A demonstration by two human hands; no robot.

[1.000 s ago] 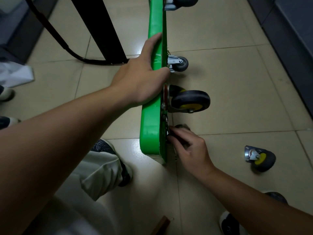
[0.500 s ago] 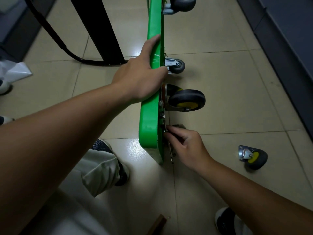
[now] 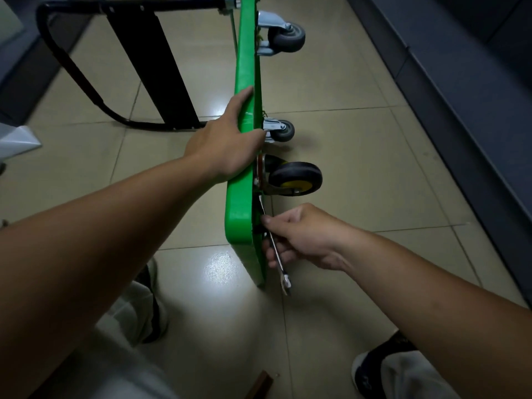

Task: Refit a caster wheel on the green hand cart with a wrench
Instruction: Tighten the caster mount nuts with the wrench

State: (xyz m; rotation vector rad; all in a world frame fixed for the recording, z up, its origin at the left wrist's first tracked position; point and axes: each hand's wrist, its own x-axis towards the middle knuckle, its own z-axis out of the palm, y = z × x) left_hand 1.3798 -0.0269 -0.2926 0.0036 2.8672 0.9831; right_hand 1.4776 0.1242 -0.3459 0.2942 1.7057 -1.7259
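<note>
1. Two hands are at work in the head view. Your left hand grips the upper edge of the green hand cart, with the thumb lying along the left face and the fingers curled over to the wheel side.
2. You have the cart standing on its edge on the tiled floor. It runs from near to far through the middle of the scene, with its underside facing right.
3. Your right hand is just right of the cart's near end, its fingers curled round the shaft of the wrench.
4. The wrench's far end reaches up against the underside, just below the mounting of the black caster wheel with the yellow hub. Its near end sticks out below your fingers, close to the floor. You cannot tell which fastener the far end sits on.
5. That caster wheel juts right from the underside, between your two hands.
6. Farther along, a small grey caster sits just past your left fingers, and a larger grey caster sits near the cart's far end.
7. The cart's black handle lies on the floor at far left.
8. Your shoes show near, the left shoe left of the cart and the right shoe at lower right.
9. A brown wooden piece pokes in at the bottom edge.
</note>
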